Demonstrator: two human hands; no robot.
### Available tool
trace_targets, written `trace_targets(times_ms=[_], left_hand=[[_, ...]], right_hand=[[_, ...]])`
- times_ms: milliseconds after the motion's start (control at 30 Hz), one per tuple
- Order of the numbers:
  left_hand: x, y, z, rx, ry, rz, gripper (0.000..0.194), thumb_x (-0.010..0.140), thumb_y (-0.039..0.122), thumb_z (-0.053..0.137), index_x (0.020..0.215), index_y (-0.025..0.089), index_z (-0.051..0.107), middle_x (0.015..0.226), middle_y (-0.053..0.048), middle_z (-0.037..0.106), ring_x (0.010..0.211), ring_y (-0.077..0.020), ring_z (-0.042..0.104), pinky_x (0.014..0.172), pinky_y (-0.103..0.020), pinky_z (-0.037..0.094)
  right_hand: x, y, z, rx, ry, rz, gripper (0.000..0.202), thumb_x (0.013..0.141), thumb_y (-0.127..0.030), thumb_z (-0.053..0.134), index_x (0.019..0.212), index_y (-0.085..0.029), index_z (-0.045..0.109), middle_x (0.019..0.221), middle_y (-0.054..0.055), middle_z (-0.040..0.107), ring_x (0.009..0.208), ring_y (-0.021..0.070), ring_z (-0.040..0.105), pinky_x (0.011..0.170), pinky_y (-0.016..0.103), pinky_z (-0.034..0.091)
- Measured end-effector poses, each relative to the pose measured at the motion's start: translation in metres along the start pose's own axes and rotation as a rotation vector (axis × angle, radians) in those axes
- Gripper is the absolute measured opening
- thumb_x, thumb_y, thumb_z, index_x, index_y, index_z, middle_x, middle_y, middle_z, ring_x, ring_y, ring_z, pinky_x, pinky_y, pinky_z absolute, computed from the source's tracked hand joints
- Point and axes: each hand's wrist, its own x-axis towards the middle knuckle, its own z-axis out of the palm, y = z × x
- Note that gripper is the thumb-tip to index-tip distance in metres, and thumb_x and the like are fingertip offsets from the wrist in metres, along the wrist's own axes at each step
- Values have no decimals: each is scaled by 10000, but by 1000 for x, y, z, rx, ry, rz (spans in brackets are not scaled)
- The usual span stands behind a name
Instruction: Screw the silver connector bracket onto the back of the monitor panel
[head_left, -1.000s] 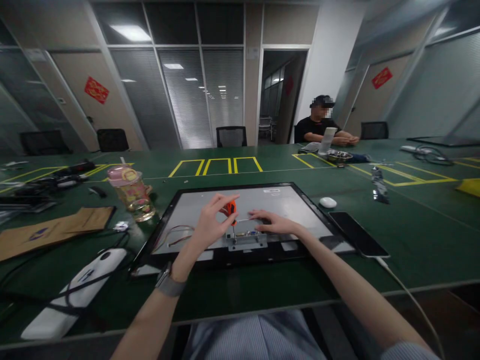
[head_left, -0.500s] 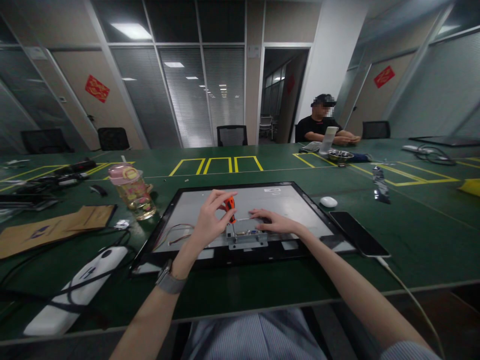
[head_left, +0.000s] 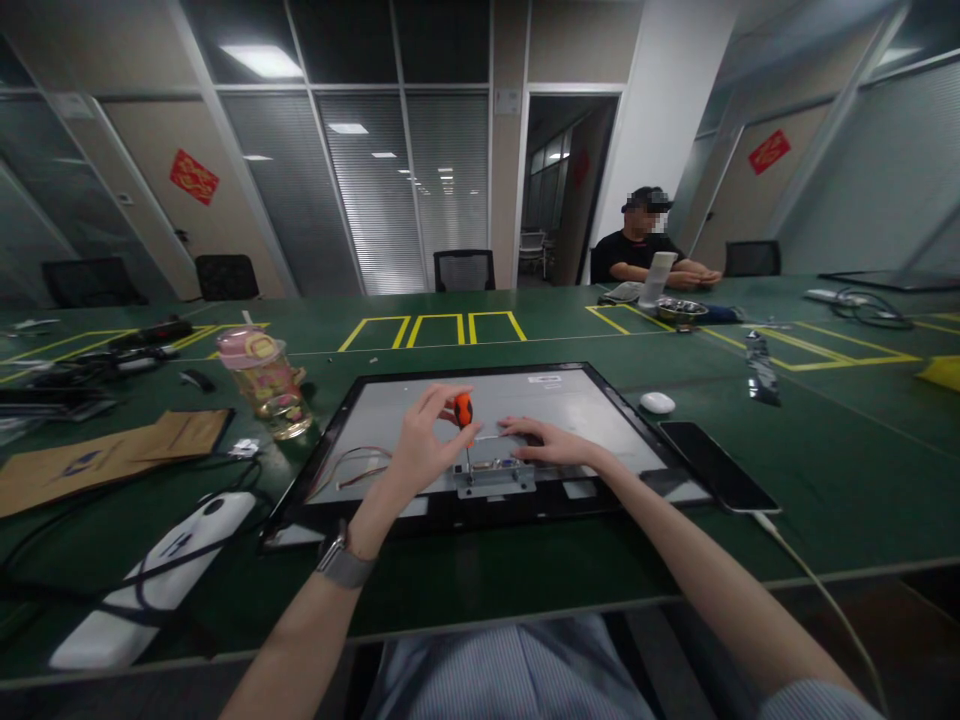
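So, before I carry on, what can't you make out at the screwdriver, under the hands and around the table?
- Screwdriver tip at the metal bracket: head view, too small.
- Part of the screwdriver's handle: head view, behind the left hand's fingers.
- Surface under the right hand: head view, covered by it.
- Bowl's contents: head view, too small.
- Paper bag's far end: head view, left edge.

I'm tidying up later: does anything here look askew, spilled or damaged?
No spill or damage shows. A black cable lies tangled across the long white device at the left, which looks untidy; the pink-lidded bottle seems to lean, perhaps only lens distortion.
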Motion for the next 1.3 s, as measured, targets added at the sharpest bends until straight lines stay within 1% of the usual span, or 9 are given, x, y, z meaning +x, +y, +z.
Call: trace_targets(times_ms=[200,300,400,500,700,900,1067,1200,1300], left_hand=[[-1,-2,1,-227,-59,-191,324,876,206,590,1199,208,560,999,-52,638,800,-137,660,764,-299,579],[0,-1,2,-331,-70,-210,277,871,224,596,1147,196,591,1042,-71,638,882,-160,660,819,-324,567],[1,-1,5,-287,50,-184,209,805,244,690,1007,198,667,982,-46,611,870,-146,620,800,-288,550],[1,-2,7,-280,135,-223,146,843,252,649,975,194,676,915,-26,590,793,-123,603,749,-261,541],[-2,-2,6,-369,46,-255,249,943,270,501,1134,185,636,1013,-69,642,910,-161,649,840,-310,542],[-1,0,6,-165,107,-217,220,857,258,636,1067,213,683,902,-17,575,789,-115,591,710,-224,530],[-1,0,5,-300,36,-270,264,940,261,484,1149,189,629,979,-58,636,810,-141,648,767,-290,557],[0,0,7,-243,109,-208,188,863,281,623,1020,204,694,942,-40,589,842,-142,606,767,-269,539],[0,3,8,-199,162,-201,169,868,269,620,999,205,705,888,-27,543,811,-134,570,734,-252,521]], right_hand=[[0,-1,-1,-7,-5,7,653,812,-671,568,1284,-221,590,1526,95,421,1442,305,321,1204,495,215],[0,-1,0,-5,-3,11,670,807,-679,568,1283,-210,591,1529,101,414,1447,307,310,1210,487,202],[0,-1,0,2,-3,13,648,808,-676,569,1281,-234,593,1529,82,416,1446,300,314,1208,492,207],[0,0,0,8,2,10,614,810,-654,588,1275,-253,600,1521,72,431,1441,299,324,1200,511,216],[1,3,1,5,13,-1,627,807,-652,592,1275,-234,603,1520,80,433,1433,306,337,1202,495,216],[1,1,0,-5,-1,-4,626,818,-656,575,1280,-234,597,1521,80,430,1437,301,331,1202,488,218],[1,2,0,-9,4,-5,611,819,-642,585,1280,-241,598,1520,82,431,1432,300,340,1194,507,229],[1,2,0,-4,2,-15,607,823,-636,584,1281,-238,596,1522,84,428,1436,291,335,1200,493,223],[1,2,0,-5,2,-11,617,817,-658,574,1275,-245,602,1519,76,434,1442,295,324,1205,496,210]])
